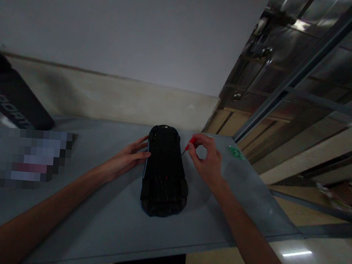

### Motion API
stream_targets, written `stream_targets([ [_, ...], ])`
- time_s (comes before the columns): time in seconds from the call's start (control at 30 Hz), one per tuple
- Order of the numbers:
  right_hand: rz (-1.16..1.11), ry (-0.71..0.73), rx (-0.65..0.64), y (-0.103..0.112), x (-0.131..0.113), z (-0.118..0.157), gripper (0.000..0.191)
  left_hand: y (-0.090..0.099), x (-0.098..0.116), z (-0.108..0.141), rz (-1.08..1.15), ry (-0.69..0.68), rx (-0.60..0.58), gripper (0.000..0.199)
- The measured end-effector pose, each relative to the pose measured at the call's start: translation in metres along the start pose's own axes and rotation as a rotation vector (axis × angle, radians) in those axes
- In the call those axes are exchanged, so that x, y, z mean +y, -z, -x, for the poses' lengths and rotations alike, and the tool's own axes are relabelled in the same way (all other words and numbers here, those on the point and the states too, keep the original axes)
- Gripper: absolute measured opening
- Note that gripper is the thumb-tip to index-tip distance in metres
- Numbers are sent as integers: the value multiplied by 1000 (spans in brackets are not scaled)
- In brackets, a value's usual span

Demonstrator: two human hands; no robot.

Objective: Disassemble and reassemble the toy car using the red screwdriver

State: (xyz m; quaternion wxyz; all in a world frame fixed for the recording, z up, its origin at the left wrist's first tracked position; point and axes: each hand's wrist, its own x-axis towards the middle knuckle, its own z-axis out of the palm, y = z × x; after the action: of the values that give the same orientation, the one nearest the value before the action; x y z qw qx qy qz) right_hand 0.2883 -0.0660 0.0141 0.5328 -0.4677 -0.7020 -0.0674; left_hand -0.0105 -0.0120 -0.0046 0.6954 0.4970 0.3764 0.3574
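Black toy car point(164, 167), upside down; red-handled screwdriver point(188, 145), tilted.

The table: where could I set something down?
Bare table shows between the upturned toy car and the near edge, and between the left hand and the pixelated item. Crowded: beside the car, where the right hand holds a red screwdriver, and the far left, with the black case.

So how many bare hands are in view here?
2. The left hand is against one side of the upturned toy car; the right hand holds a red screwdriver near the other.
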Motion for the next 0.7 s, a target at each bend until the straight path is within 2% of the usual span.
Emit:
stream_targets([
  [0.2, -89, 139, -1, 1, -2, -2, 23, 0, -1, -1, 36, 8, -10, 104],
  [0.3, -78, 127, -33, 0, -2, -1, 26, 0, 0, -1, 36, 2, -12, 104],
  [0.47, -93, 102, -33, -3, 0, 0, 29, -3, 3, 2, 2, -17, -24, 91],
  [0.7, -54, 109, -14, -4, 1, -1, 26, -2, 0, -1, 36, 2, -10, 98],
])
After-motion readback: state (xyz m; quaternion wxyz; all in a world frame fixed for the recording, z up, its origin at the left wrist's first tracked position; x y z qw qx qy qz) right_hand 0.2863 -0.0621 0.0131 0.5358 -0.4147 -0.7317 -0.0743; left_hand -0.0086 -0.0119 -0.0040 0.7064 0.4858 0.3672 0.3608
